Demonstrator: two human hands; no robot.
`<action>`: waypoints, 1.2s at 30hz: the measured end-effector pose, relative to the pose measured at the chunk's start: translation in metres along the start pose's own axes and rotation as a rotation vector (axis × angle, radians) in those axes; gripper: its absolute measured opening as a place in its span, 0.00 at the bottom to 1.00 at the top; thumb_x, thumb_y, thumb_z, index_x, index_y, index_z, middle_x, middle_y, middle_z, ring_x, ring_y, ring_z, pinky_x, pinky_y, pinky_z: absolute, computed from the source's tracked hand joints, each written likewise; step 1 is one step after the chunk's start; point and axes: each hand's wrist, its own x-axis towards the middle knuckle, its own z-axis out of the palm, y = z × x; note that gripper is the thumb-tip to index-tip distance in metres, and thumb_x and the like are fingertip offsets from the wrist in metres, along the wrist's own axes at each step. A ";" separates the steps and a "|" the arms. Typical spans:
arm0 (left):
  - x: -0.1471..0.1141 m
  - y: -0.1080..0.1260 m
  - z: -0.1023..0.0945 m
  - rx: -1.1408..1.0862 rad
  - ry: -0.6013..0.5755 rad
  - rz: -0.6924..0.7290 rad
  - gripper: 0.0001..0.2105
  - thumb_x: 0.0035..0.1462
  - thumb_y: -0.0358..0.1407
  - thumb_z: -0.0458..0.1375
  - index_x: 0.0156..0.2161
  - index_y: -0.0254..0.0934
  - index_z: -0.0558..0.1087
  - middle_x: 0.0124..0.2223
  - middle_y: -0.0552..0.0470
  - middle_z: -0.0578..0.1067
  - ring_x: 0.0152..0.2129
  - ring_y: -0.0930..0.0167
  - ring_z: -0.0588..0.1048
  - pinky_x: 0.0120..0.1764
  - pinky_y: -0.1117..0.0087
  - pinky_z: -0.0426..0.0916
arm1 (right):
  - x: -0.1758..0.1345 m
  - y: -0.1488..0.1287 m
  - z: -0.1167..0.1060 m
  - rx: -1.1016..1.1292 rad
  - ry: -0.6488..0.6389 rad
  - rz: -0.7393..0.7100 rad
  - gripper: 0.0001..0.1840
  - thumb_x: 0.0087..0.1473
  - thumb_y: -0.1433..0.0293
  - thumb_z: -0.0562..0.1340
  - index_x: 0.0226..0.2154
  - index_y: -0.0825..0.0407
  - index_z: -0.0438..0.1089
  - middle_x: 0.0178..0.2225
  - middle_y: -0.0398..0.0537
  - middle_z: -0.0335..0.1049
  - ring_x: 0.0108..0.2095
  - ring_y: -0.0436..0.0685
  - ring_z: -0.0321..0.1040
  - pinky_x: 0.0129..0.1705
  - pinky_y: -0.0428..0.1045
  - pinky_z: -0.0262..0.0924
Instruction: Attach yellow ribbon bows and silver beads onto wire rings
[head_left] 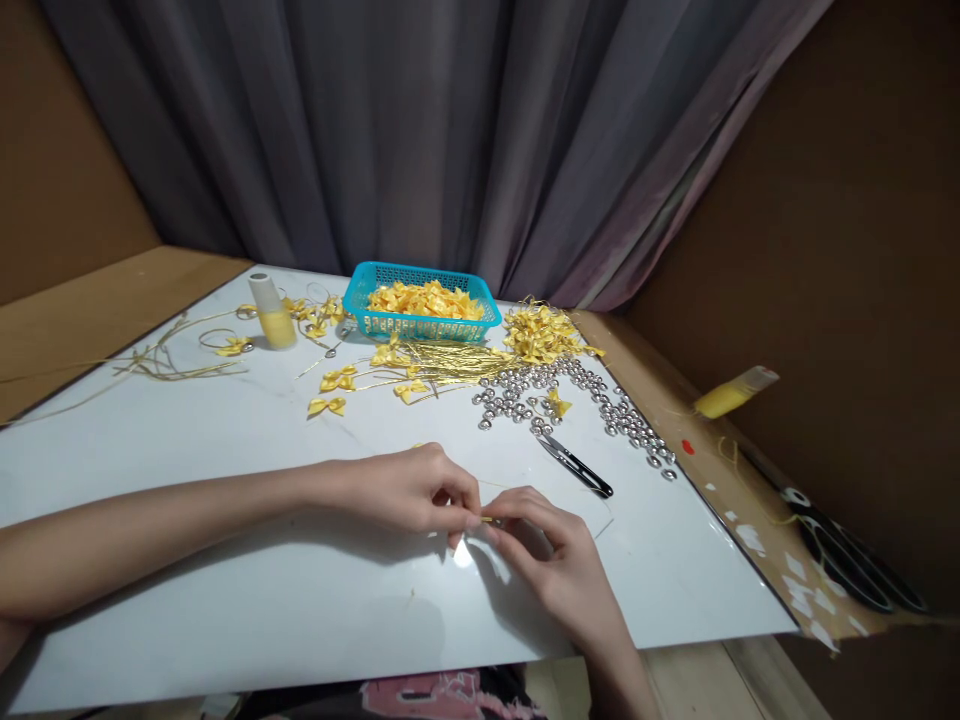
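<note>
Near the front middle of the white board, my left hand (431, 492) and my right hand (559, 555) meet with their fingertips pinched. Between them shows a short bit of gold cord (489, 519), gripped from both sides; the fingers hide most of it, and anything attached to it. A thin strand runs out past my right hand on the board. Black thread snips (576, 467) lie just beyond my right hand. Loose yellow ribbon bows (328, 406) rest farther back, near a bundle of gold cords (457, 361). Many silver beads (517, 395) are scattered at the right.
A blue basket (360, 275) full of yellow bows stands at the back, beside a heap of corded bows (544, 332). A bottle (274, 315) stands at the left. Off the right edge are another bottle (735, 392), black scissors (844, 560) and paper scraps.
</note>
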 end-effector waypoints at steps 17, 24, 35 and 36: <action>-0.005 0.006 0.000 0.457 -0.038 0.151 0.08 0.56 0.26 0.52 0.33 0.33 0.75 0.23 0.52 0.74 0.19 0.75 0.67 0.23 0.76 0.58 | 0.001 -0.003 -0.003 -0.027 -0.089 -0.033 0.10 0.58 0.70 0.57 0.29 0.51 0.72 0.29 0.48 0.71 0.36 0.57 0.65 0.38 0.53 0.60; -0.005 0.005 -0.001 0.452 -0.060 0.152 0.08 0.58 0.28 0.52 0.32 0.33 0.74 0.23 0.52 0.73 0.19 0.75 0.67 0.23 0.76 0.58 | 0.001 -0.003 -0.001 -0.055 -0.090 -0.038 0.08 0.57 0.71 0.57 0.30 0.50 0.72 0.29 0.48 0.71 0.37 0.57 0.64 0.39 0.54 0.60; -0.005 0.004 0.000 0.524 -0.062 0.210 0.09 0.58 0.27 0.50 0.30 0.35 0.70 0.23 0.52 0.72 0.18 0.74 0.65 0.23 0.73 0.56 | 0.001 -0.002 0.000 -0.117 -0.116 -0.047 0.09 0.58 0.72 0.55 0.31 0.50 0.71 0.30 0.48 0.70 0.38 0.58 0.63 0.40 0.56 0.58; -0.005 0.004 0.000 0.532 -0.068 0.208 0.08 0.58 0.27 0.50 0.30 0.35 0.70 0.23 0.52 0.72 0.18 0.74 0.65 0.24 0.73 0.56 | 0.001 -0.002 0.000 -0.121 -0.125 -0.049 0.09 0.58 0.72 0.55 0.31 0.50 0.71 0.30 0.48 0.70 0.38 0.58 0.63 0.40 0.56 0.57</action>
